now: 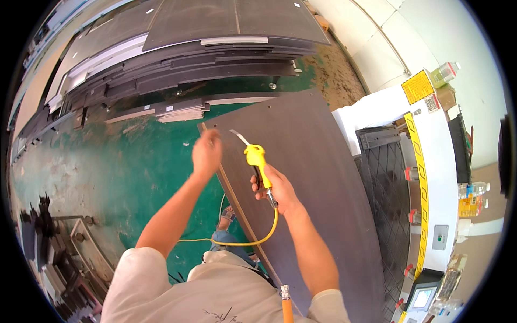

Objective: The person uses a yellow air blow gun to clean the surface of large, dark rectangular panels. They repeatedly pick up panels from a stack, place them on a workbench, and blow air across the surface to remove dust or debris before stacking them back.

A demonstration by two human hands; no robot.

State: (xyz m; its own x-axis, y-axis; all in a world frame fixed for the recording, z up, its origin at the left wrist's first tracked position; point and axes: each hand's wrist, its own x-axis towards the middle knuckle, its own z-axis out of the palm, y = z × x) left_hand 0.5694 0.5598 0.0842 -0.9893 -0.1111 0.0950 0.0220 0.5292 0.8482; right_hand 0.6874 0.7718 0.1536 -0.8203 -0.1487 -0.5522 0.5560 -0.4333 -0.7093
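Note:
My right hand [278, 187] is wrapped round a yellow air blow gun [256, 157] with a black trigger and a bent metal nozzle, which points up and to the left. A yellow hose [272, 229] runs from a metal fitting at its base and curves down to the left. Beneath the gun lies a large dark brown panel [318, 161] with a lighter raw edge along its left side. My left hand [207, 155] hovers by the panel's far left corner, left of the nozzle. Its fingers are blurred, and whether they hold anything is unclear.
Stacked dark panels and strips [215, 62] lie across the far side. A white machine [439, 204] with a yellow-marked edge and a dark bed stands on the right, bottles beside it. At lower left are a metal frame [89, 245] and dark offcuts. The floor [134, 188] is green.

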